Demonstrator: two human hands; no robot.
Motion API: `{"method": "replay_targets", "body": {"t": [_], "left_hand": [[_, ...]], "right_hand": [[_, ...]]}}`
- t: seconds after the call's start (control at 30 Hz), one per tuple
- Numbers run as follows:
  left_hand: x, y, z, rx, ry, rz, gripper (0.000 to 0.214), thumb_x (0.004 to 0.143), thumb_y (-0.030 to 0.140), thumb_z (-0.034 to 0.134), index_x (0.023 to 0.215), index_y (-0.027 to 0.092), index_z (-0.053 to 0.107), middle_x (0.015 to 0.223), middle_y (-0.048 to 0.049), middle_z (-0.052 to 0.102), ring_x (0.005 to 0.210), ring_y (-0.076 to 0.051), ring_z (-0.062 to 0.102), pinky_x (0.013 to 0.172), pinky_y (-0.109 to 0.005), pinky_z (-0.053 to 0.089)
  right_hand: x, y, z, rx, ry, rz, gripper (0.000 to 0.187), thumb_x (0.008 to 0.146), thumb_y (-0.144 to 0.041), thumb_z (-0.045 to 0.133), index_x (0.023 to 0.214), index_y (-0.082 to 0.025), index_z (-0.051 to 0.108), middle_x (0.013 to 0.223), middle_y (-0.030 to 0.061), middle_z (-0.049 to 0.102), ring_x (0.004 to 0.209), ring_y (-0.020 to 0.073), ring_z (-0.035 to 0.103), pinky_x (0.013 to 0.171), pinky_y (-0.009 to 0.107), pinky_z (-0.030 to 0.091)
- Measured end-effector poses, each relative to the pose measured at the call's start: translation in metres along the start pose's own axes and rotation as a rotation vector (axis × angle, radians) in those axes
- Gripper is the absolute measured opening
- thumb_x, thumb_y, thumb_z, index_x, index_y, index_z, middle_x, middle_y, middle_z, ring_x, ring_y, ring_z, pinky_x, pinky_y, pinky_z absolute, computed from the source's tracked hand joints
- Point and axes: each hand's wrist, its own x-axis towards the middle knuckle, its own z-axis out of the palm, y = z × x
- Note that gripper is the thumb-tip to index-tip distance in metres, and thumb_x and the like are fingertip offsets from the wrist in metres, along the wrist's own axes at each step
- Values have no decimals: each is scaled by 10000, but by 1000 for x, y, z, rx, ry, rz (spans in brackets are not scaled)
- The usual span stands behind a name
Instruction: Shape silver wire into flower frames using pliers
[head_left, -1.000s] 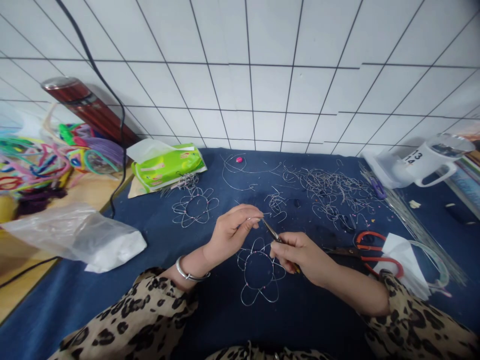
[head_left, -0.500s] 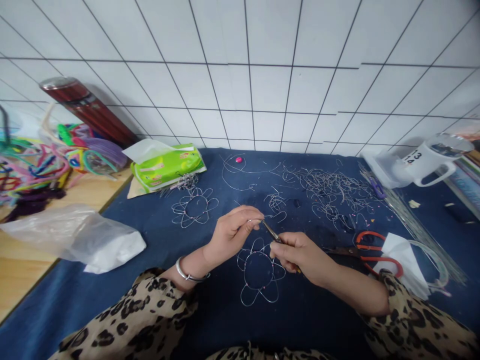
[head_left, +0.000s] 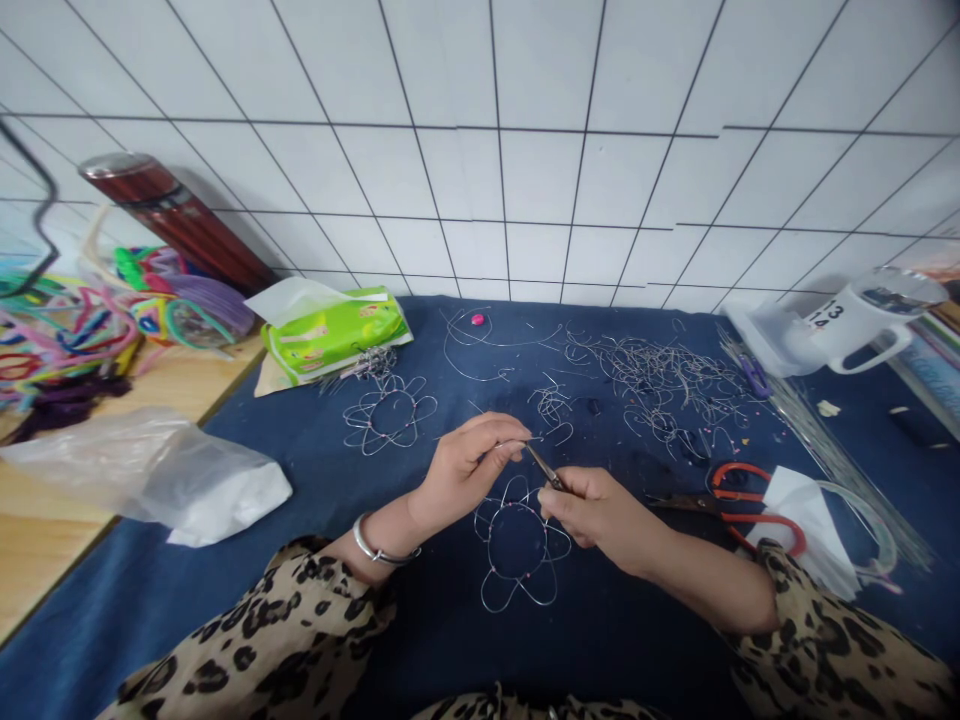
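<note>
We face a white wall ruled by thin dark lines into large, tile-like rectangles. Toward the right, some horizontal lines fall out of step with their neighbours. Below, we see a tabletop spread with dark blue cloth, its far edge running along the wall and its lower left side softly creased. To our left, a pale wooden surface borders the cloth. The light is cool and diffuse, and we find the upper right corner darkest.

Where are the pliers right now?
In the head view, the pliers are just right of centre, in the right hand, tip close to the left hand.
</note>
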Motion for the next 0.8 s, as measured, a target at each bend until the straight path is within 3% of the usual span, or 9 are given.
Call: {"method": "replay_targets", "body": {"t": [0.37,0.8], "left_hand": [[5,6,-9,-121,-88,-25,125,872,132,497,891,168,615,713,-22,616,744,-138,587,724,-303,458],[18,8,-32,-171,-448,-108,171,896,221,463,797,149,584,729,-25,588,583,-87,571,588,-233,469]], "right_hand": [[-3,-8,-3,-172,-37,-51,237,818,-368,535,722,-151,519,539,-76,351,486,49,298,464,199,252],[-1,-9,-9,-362,-106,-22,261,813,-396,523,700,-164,488,546,-66,354,493,55,316,471,203,259]]}}
